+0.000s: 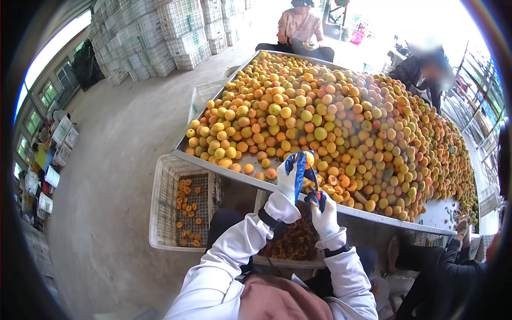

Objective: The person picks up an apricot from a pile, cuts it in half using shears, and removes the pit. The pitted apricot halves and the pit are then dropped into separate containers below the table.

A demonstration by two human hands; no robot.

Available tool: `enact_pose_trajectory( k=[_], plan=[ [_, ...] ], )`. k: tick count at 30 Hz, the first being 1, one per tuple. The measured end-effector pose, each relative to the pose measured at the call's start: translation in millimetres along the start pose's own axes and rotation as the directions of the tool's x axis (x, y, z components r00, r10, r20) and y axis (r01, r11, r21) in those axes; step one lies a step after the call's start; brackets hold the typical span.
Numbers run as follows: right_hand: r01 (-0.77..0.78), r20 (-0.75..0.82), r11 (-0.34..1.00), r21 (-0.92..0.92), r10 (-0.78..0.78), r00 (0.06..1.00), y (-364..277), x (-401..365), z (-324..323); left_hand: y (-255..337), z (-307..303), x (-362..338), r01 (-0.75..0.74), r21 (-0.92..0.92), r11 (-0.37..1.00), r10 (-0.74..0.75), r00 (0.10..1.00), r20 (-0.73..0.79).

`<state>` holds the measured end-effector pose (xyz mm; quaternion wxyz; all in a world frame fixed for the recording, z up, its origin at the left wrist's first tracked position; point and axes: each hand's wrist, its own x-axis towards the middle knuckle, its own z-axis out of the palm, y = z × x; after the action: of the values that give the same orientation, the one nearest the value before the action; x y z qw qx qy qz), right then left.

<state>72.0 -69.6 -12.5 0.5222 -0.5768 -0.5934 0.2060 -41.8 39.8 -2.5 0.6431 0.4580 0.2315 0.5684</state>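
My left hand, in a white glove with blue-coated fingers, is closed around an orange apricot just above the near edge of the table. Close beside it, my right hand, gloved the same way, grips a small hand tool with a red part at its handle. A thin dark part of the tool points up toward the apricot; its exact kind is hidden by the fingers. Cut apricot halves lie on the table right beyond my hands, against a large heap of whole apricots.
A metal-edged table bears the heap. A pale plastic crate with scattered halves stands at left; brown pieces fill a container beneath my hands. People sit at the far side and right. Stacked crates stand behind.
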Motion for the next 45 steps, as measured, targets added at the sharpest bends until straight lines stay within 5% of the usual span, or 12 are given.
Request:
enact_pose_trajectory(
  k=[5, 7, 11, 17, 20, 25, 27, 28, 29, 31, 39, 45],
  plan=[
    [0.094, -0.161, 0.996, -0.004, -0.094, 0.982, 10, 4, -3, 9, -1, 6, 0.246, -0.059, 0.967, -0.253, 0.943, -0.216],
    [-0.243, -0.104, 0.822, 0.516, 0.341, 0.934, 9, 9, -11, 12, 11, -7, -0.034, 0.350, 0.936, 0.048, 0.998, -0.032],
    [-0.500, 0.162, 0.533, 0.682, 0.557, 0.815, 32, 20, -36, -5, 22, -31, -0.515, 0.786, 0.342, 0.323, 0.850, 0.416],
    [-0.489, 0.226, 0.700, 0.520, 0.439, 0.869, 25, 17, -39, -17, 19, -42, -0.459, 0.720, 0.521, 0.298, 0.888, 0.350],
    [-0.418, 0.169, 0.650, 0.634, 0.411, 0.896, 15, 20, -22, -45, 18, -31, 0.030, 0.060, 0.998, -0.029, 0.999, -0.015],
    [-0.274, -0.066, 0.887, 0.372, 0.320, 0.945, 3, 25, -21, -18, 3, -6, 0.344, -0.424, 0.838, -0.439, 0.886, -0.150],
    [-0.421, 0.088, 0.453, 0.785, 0.593, 0.801, 1, 37, -25, -24, -14, 6, 0.351, -0.147, 0.925, -0.373, 0.913, -0.167],
    [-0.403, 0.102, 0.635, 0.659, 0.456, 0.884, 15, 37, -32, -42, -33, 18, 0.277, 0.209, 0.938, -0.271, 0.961, -0.057],
    [-0.304, -0.077, 0.869, 0.390, 0.360, 0.930, 21, 41, -24, -32, -36, 26, 0.131, 0.524, 0.842, -0.205, 0.975, 0.085],
    [-0.237, -0.156, 0.969, -0.061, 0.226, 0.962, 24, 41, -20, -5, -37, 34, -0.183, 0.978, 0.096, -0.116, 0.974, 0.194],
    [-0.066, -0.018, 0.851, -0.522, 0.066, 0.998, 36, 40, -16, 11, -76, 64, -0.307, 0.848, -0.432, -0.520, 0.853, 0.044],
    [-0.103, -0.152, 0.896, -0.432, 0.040, 0.988, 34, 36, -20, 8, -70, 56, -0.273, 0.840, -0.469, -0.533, 0.846, -0.023]
  ],
)
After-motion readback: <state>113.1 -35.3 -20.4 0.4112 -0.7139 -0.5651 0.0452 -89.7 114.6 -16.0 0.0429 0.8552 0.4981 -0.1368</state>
